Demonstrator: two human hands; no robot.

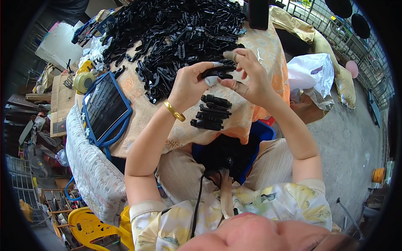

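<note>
Between my hands, over the near part of the cloth-covered table, are black plastic clip-like parts; how many is hidden by the fingers. My left hand pinches them from the left, with white tape on its thumb and a finger. On the right side, my right hand curls round their other end. Its thumb is low against the parts, and its index finger, in a beige cover, arches above them. Just below my hands, several similar black parts lie stacked in a short column near the table's front edge.
A large heap of black parts covers the far table. A blue-framed panel leans at the left edge. On my lap side, a blue bin holds dark contents. White plastic bags stand at right; a yellow chair is lower left.
</note>
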